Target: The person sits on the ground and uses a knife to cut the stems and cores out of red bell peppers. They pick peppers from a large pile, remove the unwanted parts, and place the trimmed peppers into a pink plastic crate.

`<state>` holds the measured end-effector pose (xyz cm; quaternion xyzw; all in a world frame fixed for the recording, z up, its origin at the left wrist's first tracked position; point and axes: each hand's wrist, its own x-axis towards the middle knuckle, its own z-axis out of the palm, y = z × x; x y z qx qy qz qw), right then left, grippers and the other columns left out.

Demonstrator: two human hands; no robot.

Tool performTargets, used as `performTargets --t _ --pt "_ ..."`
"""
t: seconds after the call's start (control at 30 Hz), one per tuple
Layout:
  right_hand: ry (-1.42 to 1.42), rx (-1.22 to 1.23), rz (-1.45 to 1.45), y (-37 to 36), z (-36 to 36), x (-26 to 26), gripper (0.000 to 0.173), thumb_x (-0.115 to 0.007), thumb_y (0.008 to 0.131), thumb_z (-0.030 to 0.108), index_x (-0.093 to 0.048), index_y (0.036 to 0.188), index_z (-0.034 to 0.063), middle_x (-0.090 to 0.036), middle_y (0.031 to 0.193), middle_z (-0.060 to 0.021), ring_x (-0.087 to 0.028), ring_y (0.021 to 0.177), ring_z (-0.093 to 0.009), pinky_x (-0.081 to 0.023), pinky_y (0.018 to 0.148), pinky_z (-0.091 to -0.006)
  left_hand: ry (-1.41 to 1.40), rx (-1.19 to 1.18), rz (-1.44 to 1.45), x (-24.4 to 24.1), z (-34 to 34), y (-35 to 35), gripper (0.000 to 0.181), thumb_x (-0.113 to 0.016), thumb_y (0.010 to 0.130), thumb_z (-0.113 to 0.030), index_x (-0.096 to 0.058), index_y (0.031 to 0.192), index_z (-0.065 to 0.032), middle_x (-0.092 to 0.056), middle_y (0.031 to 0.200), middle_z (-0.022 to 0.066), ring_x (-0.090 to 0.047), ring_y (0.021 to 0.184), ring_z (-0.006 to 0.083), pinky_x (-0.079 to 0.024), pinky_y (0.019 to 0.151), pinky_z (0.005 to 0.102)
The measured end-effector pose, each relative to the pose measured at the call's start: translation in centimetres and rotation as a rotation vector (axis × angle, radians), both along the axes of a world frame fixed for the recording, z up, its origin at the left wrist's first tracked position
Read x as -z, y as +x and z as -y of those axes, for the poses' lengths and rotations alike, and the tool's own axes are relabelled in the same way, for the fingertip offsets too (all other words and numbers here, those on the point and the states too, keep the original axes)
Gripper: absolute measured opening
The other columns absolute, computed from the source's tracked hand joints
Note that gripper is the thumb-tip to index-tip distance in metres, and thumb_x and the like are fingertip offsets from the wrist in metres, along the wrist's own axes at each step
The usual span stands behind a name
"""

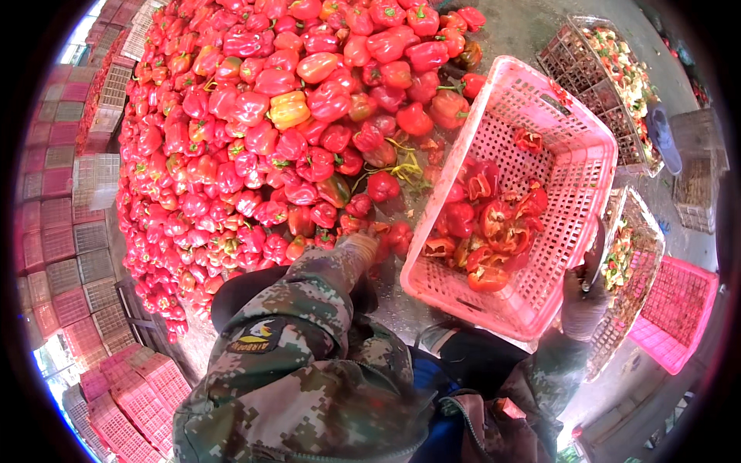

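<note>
My left hand [360,247], in a pale glove, is at the near edge of a large heap of red bell peppers [301,144]. Its fingers are partly hidden, and red peppers lie right against them; a grip on one cannot be made out. To the right, a pink perforated plastic crate [579,214] stands tilted, holding cut and split red peppers [498,231]. Outside this crate's right side, my gloved right hand [583,307] is closed around what looks like a knife [595,252], its dark blade pointing up the picture. A yellow pepper [289,110] lies among the red ones.
Two crates of chopped pepper scraps [622,75] [619,254] stand at the right, with a blue slipper [663,138] by the farther one. An empty pink crate [674,312] lies beyond my right hand. Stacked crates [69,231] line the left side.
</note>
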<state>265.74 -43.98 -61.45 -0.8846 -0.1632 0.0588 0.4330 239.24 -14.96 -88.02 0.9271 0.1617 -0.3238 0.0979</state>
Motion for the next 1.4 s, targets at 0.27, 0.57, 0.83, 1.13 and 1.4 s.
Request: performTargets --t 0.27,0.57,0.83,1.13,1.4 --pt "-0.135 -0.111 0.04 -0.9 -2.6 0.5 0.03 -0.072 0.072 0.005 -0.062 0.1 0.0018 -0.057 0.073 -0.0016 -0.053 0.063 -0.012 -0.043 0.055 -0.0265 -0.053 -0.24 -0.173 -5.6 0.6 3.6 0.046 -0.06 0.08 -0.021 -0.051 0.123 -0.006 -0.051 0.127 0.0127 -0.05 0.116 0.032 -0.043 0.095 0.0437" --pt "0.339 -0.196 -0.464 -7.1 -6.9 -0.3 0.032 -0.07 0.077 0.006 -0.059 0.105 -0.0014 -0.059 0.079 -0.0018 -0.054 0.064 -0.008 -0.045 0.055 -0.0244 -0.764 -1.789 0.72 -6.3 -5.0 2.3 0.057 -0.071 0.077 -0.018 -0.046 0.126 -0.0001 -0.055 0.121 0.0186 -0.06 0.102 0.0304 -0.048 0.09 0.0394" --pt "0.82 -0.305 -0.799 -13.8 -11.8 -1.2 0.05 -0.073 0.072 0.004 -0.052 0.116 -0.0001 -0.06 0.096 -0.003 -0.057 0.084 -0.012 -0.048 0.072 -0.0277 -1.363 -1.09 1.181 -25.0 3.6 4.8 0.071 -0.075 0.075 -0.016 -0.036 0.132 -0.0005 -0.056 0.117 0.0143 -0.059 0.101 0.0226 -0.049 0.088 0.0334" --pt "0.953 -0.46 -0.827 -10.6 -5.5 -0.1 0.036 -0.068 0.071 0.003 -0.059 0.105 -0.0017 -0.065 0.088 -0.0066 -0.063 0.073 -0.015 -0.053 0.066 -0.0279 -1.569 -0.788 0.649 -31.2 6.7 3.5 0.071 -0.082 0.068 -0.028 -0.049 0.127 -0.0049 -0.059 0.111 0.0073 -0.057 0.101 0.0178 -0.047 0.089 0.0316" --pt "0.786 -0.323 -0.969 -11.5 -3.6 -2.9 0.026 -0.071 0.074 0.008 -0.06 0.096 -0.0001 -0.061 0.074 -0.0038 -0.058 0.059 -0.012 -0.048 0.051 -0.0249 -1.932 -0.595 0.348 -29.2 8.4 4.5 0.077 -0.076 0.07 -0.034 -0.043 0.131 -0.0021 -0.058 0.117 0.0076 -0.056 0.108 0.0208 -0.045 0.093 0.0324"
